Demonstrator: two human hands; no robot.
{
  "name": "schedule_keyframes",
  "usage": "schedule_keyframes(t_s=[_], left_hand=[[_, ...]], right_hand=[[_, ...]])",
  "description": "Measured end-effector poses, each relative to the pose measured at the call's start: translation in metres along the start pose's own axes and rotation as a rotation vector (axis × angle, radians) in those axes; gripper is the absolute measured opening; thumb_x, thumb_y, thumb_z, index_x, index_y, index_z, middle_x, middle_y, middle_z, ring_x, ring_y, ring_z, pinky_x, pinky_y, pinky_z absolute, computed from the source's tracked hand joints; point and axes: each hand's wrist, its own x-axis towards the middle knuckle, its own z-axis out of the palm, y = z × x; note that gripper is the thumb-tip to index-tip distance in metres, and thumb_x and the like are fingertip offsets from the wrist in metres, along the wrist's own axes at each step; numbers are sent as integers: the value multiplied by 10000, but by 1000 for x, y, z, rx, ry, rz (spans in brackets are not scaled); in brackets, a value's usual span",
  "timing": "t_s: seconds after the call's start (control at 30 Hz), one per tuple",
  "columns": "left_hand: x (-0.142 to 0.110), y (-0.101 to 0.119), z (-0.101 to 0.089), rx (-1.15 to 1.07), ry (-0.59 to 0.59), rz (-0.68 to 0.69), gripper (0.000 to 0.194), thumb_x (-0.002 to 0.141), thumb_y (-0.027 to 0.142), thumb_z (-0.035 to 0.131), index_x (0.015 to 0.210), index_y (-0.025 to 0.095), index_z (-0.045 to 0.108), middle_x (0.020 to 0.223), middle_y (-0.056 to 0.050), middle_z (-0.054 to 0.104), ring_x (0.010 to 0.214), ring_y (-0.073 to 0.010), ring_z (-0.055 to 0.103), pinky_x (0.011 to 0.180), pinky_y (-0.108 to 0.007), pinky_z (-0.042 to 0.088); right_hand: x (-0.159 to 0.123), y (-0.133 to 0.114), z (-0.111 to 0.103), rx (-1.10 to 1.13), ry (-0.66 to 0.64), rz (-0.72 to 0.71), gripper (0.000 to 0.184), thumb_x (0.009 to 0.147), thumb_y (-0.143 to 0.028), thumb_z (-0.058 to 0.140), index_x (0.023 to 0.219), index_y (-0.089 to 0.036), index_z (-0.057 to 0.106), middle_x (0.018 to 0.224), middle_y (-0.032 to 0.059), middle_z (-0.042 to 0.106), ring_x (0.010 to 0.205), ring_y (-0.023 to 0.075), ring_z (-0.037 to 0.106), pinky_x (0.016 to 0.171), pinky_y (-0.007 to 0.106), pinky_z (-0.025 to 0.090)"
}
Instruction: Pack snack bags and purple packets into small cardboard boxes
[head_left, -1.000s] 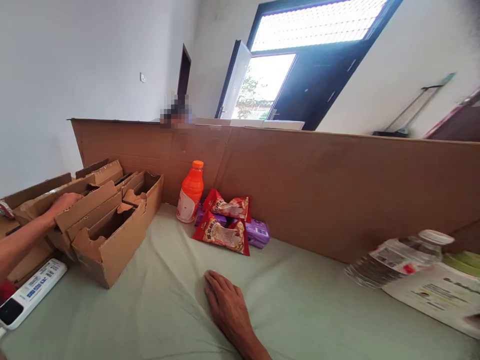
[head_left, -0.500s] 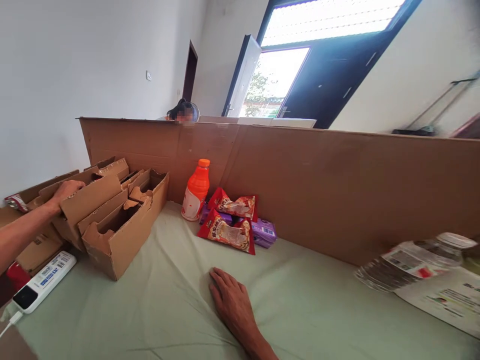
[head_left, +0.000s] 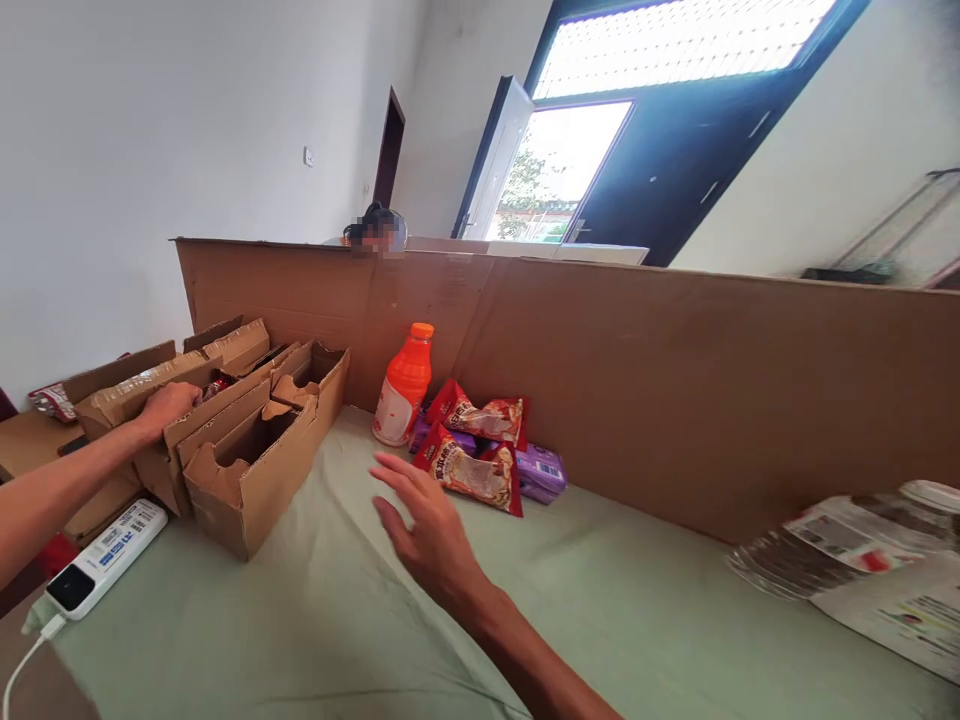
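Note:
My left hand point(head_left: 174, 408) reaches into the narrow cardboard box point(head_left: 155, 470) at the left, fingers curled and partly hidden by its wall. A shiny red packet point(head_left: 217, 385) shows right at the fingertips; whether they grip it I cannot make out. My right hand point(head_left: 421, 525) is raised above the green cloth point(head_left: 315, 620), fingers apart and holding nothing. Just beyond it lie two red snack bags point(head_left: 476, 472) on purple packs point(head_left: 541, 474). An orange bottle point(head_left: 405, 385) with an orange cap stands upright beside them.
A second open cardboard box point(head_left: 247, 490) stands right of the left hand. A white device point(head_left: 109, 560) with a cable lies in front. A tall cardboard panel point(head_left: 637, 390) crosses behind. A clear plastic bottle point(head_left: 832, 540) lies at the right. Beyond the panel, a person's head point(head_left: 375, 230) shows.
My right hand has lifted from the cloth and moved forward and left toward the snack bags, its fingers spreading. My left hand has shifted slightly right inside the box. The view has moved a little.

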Motion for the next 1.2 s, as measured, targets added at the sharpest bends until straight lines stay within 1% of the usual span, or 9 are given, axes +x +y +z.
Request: schedule_keyframes(t_s=[0.13,0.23,0.37,0.43,0.57,0.73,0.87,1.03,1.2], left_hand=[[18,-9,15,119,-106,-58,338,956,386,642,1204,157,632,1219,-75,652,1066,-255,658,906,-448,572],[23,-17,27,155,-143,-72,326,956,371,646,1216,176,625,1226,-83,649,1065,-236,659,897,-434,574],[24,-37,37,145,-187,-75,320,953,376,650,1195,168,635,1203,-76,659,1043,-235,665,880,-425,580],[24,-46,40,125,-205,-76,321,952,382,649,1178,154,643,1188,-70,665,1029,-240,668,873,-425,583],[24,-56,45,68,-216,-72,317,950,384,652,1164,150,650,1182,-65,668,1032,-246,668,872,-423,583],[24,-53,41,-7,-174,-103,301,958,384,641,1145,148,652,1144,-63,676,987,-224,675,845,-406,589],[20,-47,14,-49,-85,-149,268,960,389,637,1035,133,664,991,-34,688,845,-177,675,744,-343,585],[5,-30,-47,-60,160,-130,269,939,357,625,789,134,622,700,41,576,658,-114,562,614,-240,468],[-28,-16,-110,-81,392,-87,432,892,526,472,878,120,615,638,68,452,699,-120,511,666,-236,394]], right_hand=[[103,-93,13,19,-144,-249,409,959,-163,485,1351,-222,582,1505,91,522,1355,227,502,1128,422,430],[159,-130,44,-162,-350,-267,389,965,-185,505,1345,-208,582,1493,104,513,1298,255,536,1036,416,493],[192,-138,85,-254,-533,-265,321,922,-145,523,1205,-183,669,1241,125,658,1104,271,661,888,402,546],[197,-135,98,-267,-568,-287,366,915,-144,520,1253,-204,646,1272,109,641,1084,258,675,868,381,544],[197,-129,113,-288,-636,-349,435,897,-169,567,1324,-251,589,1316,78,620,1088,238,676,859,342,531],[199,-126,124,-332,-684,-363,295,940,-201,537,1221,-195,626,1223,111,669,1086,264,679,864,357,525],[198,-128,125,-328,-689,-349,269,929,-200,574,1192,-188,630,1207,116,681,1100,264,674,878,357,525],[195,-129,122,-209,-641,-321,287,912,-179,605,1197,-173,643,1216,125,679,1104,280,676,900,386,534],[193,-122,95,-33,-411,-188,485,940,-146,583,1413,-147,476,1529,148,447,1259,192,588,1052,321,473]])
